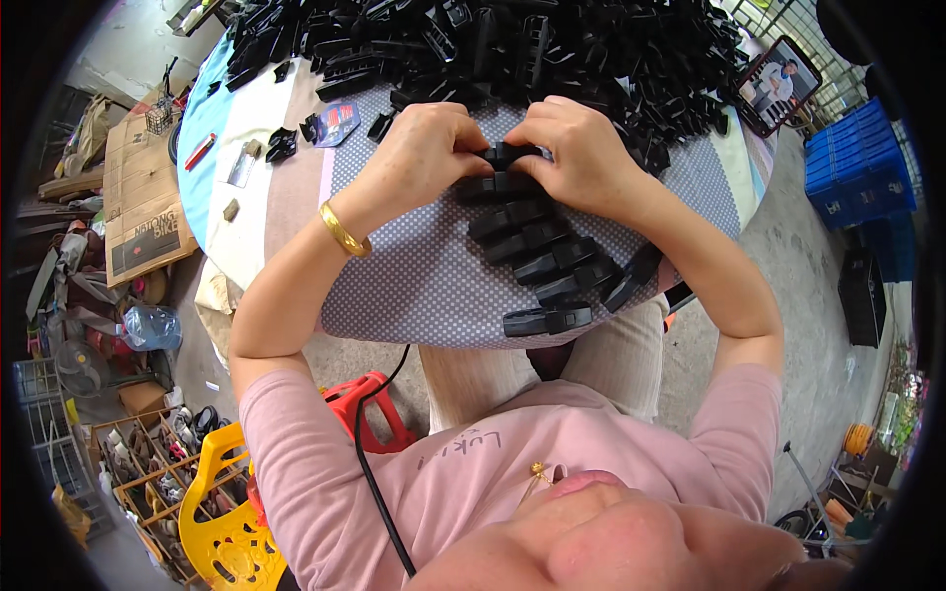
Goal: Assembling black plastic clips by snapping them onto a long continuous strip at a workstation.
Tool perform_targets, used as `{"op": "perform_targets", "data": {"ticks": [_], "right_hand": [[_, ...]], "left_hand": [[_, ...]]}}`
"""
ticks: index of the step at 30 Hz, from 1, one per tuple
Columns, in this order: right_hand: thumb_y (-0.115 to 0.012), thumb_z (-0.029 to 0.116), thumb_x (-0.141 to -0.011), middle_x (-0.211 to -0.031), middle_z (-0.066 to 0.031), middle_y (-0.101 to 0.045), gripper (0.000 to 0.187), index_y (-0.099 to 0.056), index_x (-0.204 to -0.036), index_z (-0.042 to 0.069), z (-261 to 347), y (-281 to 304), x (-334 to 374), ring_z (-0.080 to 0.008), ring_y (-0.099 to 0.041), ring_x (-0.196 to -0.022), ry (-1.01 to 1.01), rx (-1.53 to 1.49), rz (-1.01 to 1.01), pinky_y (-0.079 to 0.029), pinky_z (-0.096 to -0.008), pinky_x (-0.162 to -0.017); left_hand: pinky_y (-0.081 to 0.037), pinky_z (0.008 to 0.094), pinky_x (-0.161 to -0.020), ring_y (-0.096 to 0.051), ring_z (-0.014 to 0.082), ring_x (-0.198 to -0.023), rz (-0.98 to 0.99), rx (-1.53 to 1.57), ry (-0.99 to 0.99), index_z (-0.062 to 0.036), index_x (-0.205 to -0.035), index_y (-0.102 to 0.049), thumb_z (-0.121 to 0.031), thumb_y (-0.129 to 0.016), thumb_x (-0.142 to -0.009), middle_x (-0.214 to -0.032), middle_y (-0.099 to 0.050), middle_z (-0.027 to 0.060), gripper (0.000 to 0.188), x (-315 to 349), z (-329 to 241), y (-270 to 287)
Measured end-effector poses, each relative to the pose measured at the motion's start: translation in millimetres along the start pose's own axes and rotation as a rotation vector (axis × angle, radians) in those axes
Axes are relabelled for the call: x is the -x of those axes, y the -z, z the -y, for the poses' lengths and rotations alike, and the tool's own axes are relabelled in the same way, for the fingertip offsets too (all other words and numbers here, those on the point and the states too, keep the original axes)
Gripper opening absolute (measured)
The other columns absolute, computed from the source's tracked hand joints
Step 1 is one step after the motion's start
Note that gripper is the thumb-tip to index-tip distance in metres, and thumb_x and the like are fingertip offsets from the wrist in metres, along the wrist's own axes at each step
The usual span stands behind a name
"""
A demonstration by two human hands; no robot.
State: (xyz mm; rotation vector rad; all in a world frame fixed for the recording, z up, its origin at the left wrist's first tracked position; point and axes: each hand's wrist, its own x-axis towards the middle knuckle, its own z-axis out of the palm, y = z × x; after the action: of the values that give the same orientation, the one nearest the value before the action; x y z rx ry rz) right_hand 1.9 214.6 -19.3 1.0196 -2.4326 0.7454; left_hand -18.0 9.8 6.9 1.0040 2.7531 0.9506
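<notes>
Over the round table, my left hand point(430, 148) and my right hand point(579, 150) face each other. Thumbs and fingers of both are pinched on the two ends of a small black plastic part point(506, 155). Just below it, a row of similar black plastic pieces point(522, 231) runs toward the table's near edge, lying close together. One more piece point(548, 319) lies at that edge. Beyond my hands spreads a big heap of loose black plastic parts point(434, 49). The fingertips partly cover the held part, so its exact kind is unclear.
A patterned cloth point(394, 295) covers the table. At its left lie a red pen-like tool point(200, 151) and a small card point(337, 124). A phone point(778, 87) leans at the right edge. Blue crates point(859, 163) stand on the right, a yellow chair point(229, 522) at lower left.
</notes>
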Motion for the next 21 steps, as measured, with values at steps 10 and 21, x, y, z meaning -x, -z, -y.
{"op": "perform_targets", "data": {"ticks": [10,21], "right_hand": [[-0.072,0.024,-0.072,-0.079,-0.0050,-0.063,0.023,-0.069,-0.085,0.006,-8,31,1,-0.0216,-0.059,-0.078,-0.040,0.136,-0.026,-0.048,-0.0309,-0.064],[-0.066,0.009,-0.071,-0.090,-0.0042,-0.061,0.025,-0.067,-0.095,0.006,-12,37,6,-0.0223,-0.059,-0.091,-0.124,0.320,0.289,-0.050,-0.0333,-0.079]], "left_hand": [[-0.051,0.0266,-0.065,-0.061,0.0181,-0.071,0.130,0.164,-0.063,-0.0002,-0.099,-0.067,-0.005,-0.074,-0.072,-0.083,-0.060,0.0080,0.028,-11,14,7],[-0.051,0.0358,-0.074,-0.062,0.0313,-0.083,-0.550,-0.329,-0.232,-0.0045,-0.106,-0.061,-0.006,-0.063,-0.079,-0.094,-0.063,0.0134,0.028,-46,47,9]]}}
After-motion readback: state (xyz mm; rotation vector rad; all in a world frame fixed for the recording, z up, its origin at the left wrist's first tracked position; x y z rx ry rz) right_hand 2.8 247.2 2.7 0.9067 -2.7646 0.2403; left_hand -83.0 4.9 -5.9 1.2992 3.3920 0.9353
